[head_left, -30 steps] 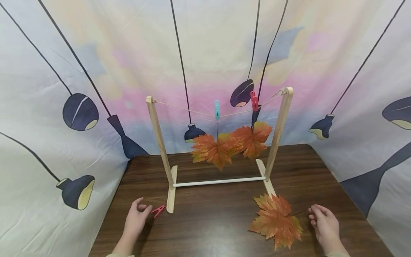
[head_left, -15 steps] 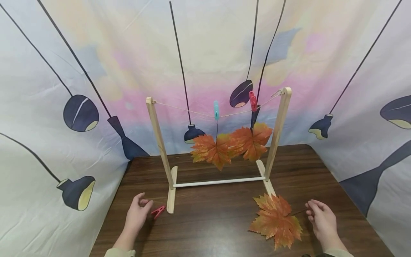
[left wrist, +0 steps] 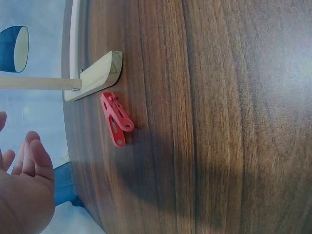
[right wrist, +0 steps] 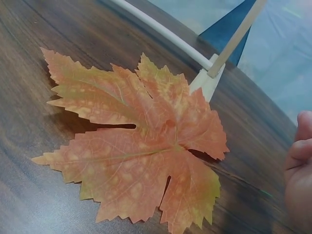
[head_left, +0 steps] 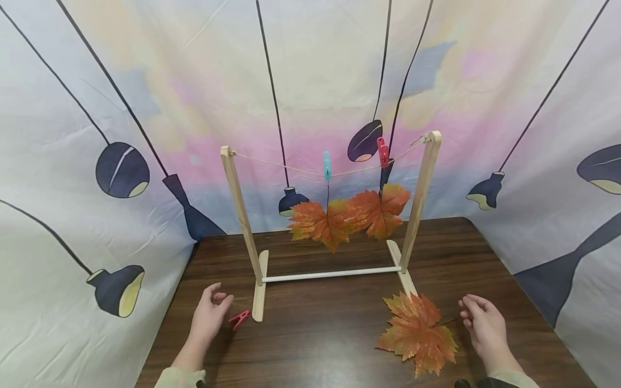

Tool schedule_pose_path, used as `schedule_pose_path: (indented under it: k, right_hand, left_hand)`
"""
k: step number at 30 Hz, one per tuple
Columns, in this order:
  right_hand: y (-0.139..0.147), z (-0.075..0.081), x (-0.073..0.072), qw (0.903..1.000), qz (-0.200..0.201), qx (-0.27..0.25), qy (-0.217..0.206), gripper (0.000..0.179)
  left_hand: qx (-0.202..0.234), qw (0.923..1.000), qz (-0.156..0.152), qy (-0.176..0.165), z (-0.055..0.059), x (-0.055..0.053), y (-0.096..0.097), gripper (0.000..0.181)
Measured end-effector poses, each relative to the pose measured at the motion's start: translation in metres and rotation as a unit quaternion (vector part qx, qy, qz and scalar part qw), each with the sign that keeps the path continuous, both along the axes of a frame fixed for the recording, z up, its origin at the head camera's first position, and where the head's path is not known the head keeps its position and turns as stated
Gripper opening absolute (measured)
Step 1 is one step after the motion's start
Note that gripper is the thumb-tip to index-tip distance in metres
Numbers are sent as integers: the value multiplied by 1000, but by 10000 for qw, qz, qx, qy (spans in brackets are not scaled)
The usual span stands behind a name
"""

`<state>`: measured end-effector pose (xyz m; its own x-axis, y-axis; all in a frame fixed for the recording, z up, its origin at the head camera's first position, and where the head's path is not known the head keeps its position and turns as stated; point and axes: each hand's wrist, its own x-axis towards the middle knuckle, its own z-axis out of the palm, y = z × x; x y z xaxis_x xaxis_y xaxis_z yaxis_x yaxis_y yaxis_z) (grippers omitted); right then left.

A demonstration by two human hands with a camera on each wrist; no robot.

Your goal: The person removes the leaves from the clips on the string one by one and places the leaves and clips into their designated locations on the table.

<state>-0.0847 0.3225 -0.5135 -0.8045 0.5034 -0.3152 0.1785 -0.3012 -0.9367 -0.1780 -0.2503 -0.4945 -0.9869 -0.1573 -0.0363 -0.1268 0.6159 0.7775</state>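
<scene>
My left hand, fingers loosely bent and holding nothing, hovers beside a red clothespin that lies on the table. A gap separates them in the left wrist view, where the clothespin rests near the rack's foot. On the right, an orange artificial maple leaf lies flat, its thin stem pointing at my right hand. That hand is also loosely bent, just off the stem's end. The right wrist view shows the leaf large, with the hand partly cut off at the edge.
A wooden rack with a string stands mid-table. A light-blue clothespin and a red one are on the string, with two maple leaves hanging below. A white rod joins the rack's feet. Printed cloth surrounds the brown table.
Both hands have shifted slightly away from me; the left has drawn off from the clothespin, and the right has moved a little leftward. The clothespin and the leaf on the table stay put.
</scene>
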Motion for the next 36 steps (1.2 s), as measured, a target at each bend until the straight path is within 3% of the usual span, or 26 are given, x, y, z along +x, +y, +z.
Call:
schedule_pose_path:
  k: [14, 30, 36]
  right_hand:
    - [-1, 5, -3, 9998, 129, -65, -117, 24]
    - [-1, 20, -10, 9979, 418, 113, 492, 22]
    - [-9, 22, -12, 9973, 567, 201, 432, 20]
  left_hand:
    - [104, 9999, -22, -23, 5, -2, 2, 56]
    - [316, 9994, -39, 118, 24, -3, 9, 54]
    - [343, 9993, -72, 152, 26, -4, 10, 54]
